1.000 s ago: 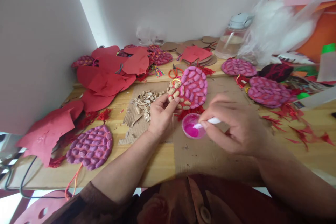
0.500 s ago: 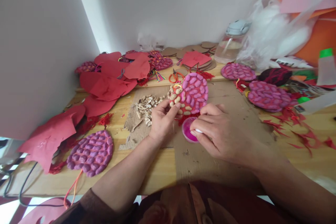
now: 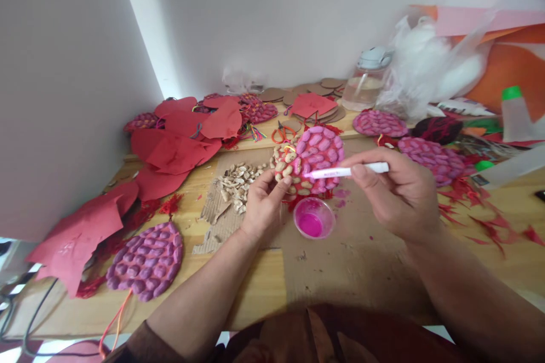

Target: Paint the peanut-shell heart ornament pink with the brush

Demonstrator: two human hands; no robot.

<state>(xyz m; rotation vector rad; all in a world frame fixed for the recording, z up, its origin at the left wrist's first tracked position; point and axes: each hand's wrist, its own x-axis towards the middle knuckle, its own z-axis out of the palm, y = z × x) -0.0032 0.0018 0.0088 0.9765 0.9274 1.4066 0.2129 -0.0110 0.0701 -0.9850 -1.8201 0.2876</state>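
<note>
My left hand [image 3: 263, 204] pinches the lower edge of a round red disc covered in peanut shells [image 3: 310, 160], holding it tilted up above the table. Most shells on it are painted pink; those on its left side are bare tan. My right hand [image 3: 395, 193] grips a white brush [image 3: 347, 171] level, its tip touching the disc's face. A small clear cup of pink paint [image 3: 314, 218] stands on the cardboard sheet [image 3: 349, 249] just below the disc.
A heap of loose peanut shells [image 3: 238, 177] lies left of my hand. A finished purple disc [image 3: 147, 261] sits near left; more pink discs [image 3: 430, 153] at right. Red paper cut-outs [image 3: 179, 136], orange scissors [image 3: 283, 131], a water bottle [image 3: 366, 82] and plastic bags [image 3: 430, 74] line the back.
My right hand lifted the brush out of the paint cup and brought its tip up to the disc. The left hand kept holding the disc.
</note>
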